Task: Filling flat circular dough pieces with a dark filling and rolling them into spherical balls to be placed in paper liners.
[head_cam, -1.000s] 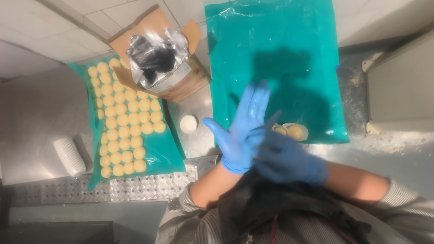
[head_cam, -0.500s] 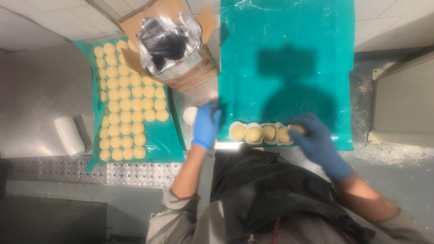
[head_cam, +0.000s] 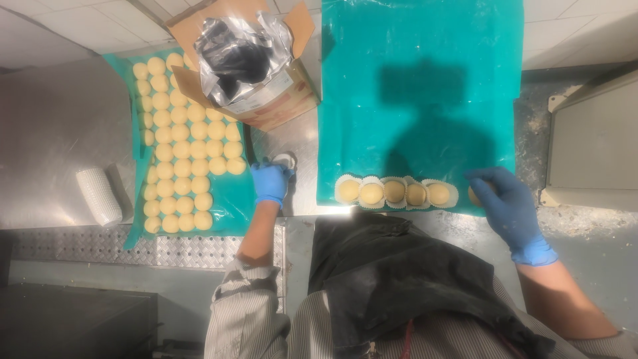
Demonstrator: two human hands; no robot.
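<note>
Five pale dough rounds [head_cam: 393, 193] in white paper cups, lined up touching along the near edge of the right teal sheet [head_cam: 425, 86]. At three o'clock of that row, a sixth round [head_cam: 474, 195] under the right hand [head_cam: 506, 207]: blue-gloved, fingers curled over it, seemingly closed on it, though the glove hides most of the piece. At nine o'clock of the row, well apart, the left hand [head_cam: 270, 182], also gloved, fingers bent around a small white cup [head_cam: 284, 160] on the steel table [head_cam: 60, 119]. Best done by setting the round flush against the last one, keeping the line straight and the cup unsquashed. Farther out at ten o'clock, an open cardboard box [head_cam: 252, 66] with a foil liner; beyond it a left teal sheet [head_cam: 229, 206] packed with bare rounds [head_cam: 179, 146]; a stack of white cups [head_cam: 98, 195] lying at nine o'clock.
</note>
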